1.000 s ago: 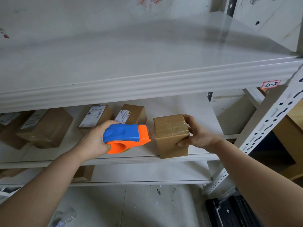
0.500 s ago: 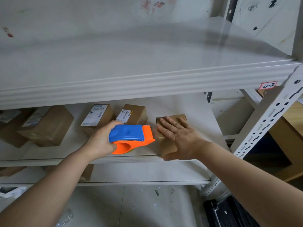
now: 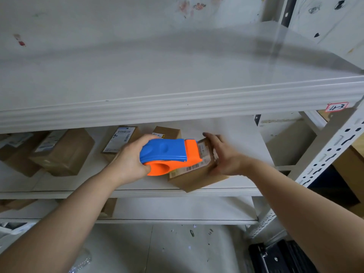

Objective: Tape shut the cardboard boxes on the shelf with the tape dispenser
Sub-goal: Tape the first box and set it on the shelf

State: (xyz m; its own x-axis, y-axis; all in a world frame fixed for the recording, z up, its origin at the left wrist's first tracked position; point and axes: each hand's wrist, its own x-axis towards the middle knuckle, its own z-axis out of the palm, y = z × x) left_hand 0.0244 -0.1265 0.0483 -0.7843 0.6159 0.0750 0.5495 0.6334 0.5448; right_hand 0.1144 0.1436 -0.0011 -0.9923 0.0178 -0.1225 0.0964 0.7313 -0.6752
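Observation:
My left hand [image 3: 129,161] grips a blue and orange tape dispenser [image 3: 169,156], whose orange front end meets the top of a small cardboard box [image 3: 194,177]. That box carries a barcode label and sits skewed near the front edge of the middle shelf [image 3: 232,191]. My right hand [image 3: 223,156] holds the box at its right side, fingers curled over its far edge. Part of the box top is hidden behind the dispenser.
Further back on the same shelf lie labelled cardboard boxes [image 3: 120,141], [image 3: 167,132], and larger ones at the left [image 3: 63,152]. A broad upper shelf [image 3: 177,107] overhangs. A perforated white upright [image 3: 332,152] stands at the right; a black case [image 3: 279,257] lies on the floor.
The box has been turned so its labelled face is up and it sits askew. My right hand went from lying flat on it to holding its right side. The dispenser moved right onto the box.

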